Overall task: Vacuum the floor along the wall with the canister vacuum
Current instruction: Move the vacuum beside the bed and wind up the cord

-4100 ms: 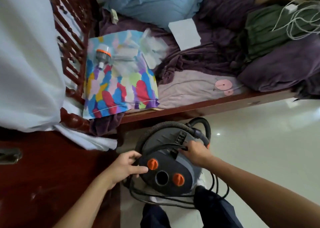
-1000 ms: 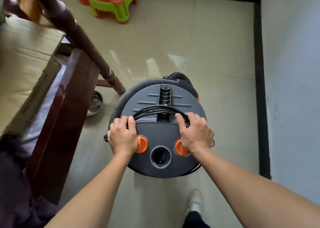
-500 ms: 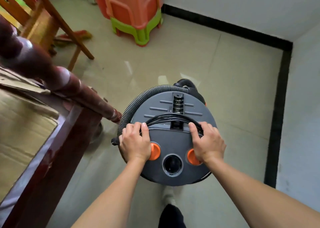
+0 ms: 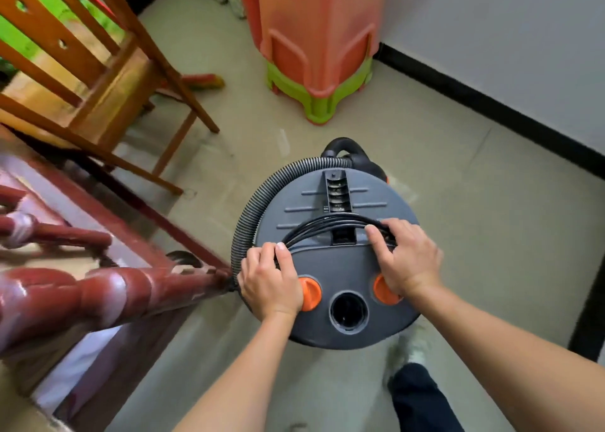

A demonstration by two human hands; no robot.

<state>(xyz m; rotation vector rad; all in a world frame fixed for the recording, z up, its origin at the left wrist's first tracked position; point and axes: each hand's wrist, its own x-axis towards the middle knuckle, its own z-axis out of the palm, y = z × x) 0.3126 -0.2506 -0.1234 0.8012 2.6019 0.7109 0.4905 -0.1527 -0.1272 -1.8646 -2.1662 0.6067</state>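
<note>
Black power cord [image 4: 330, 223], coiled across the lid. Left fingers [image 4: 281, 251] curl over its left end and right fingers [image 4: 376, 238] over its right end, each gripping it. Left hand [image 4: 270, 281] and right hand [image 4: 406, 258] are equally near the load.

Grey canister vacuum [image 4: 340, 264] sits between and beneath both hands, lid up. Whether it rests on the floor [image 4: 474, 202] cannot be told.

Ribbed hose [image 4: 252, 208] is wrapped round the left rim and not yet unwound.

Black skirting [image 4: 474, 99] at the foot of the white wall [image 4: 491, 38] lies right and ahead of the canister, its long axis running diagonally away. The right hand is on that side. Cleaning probably starts there.
</note>
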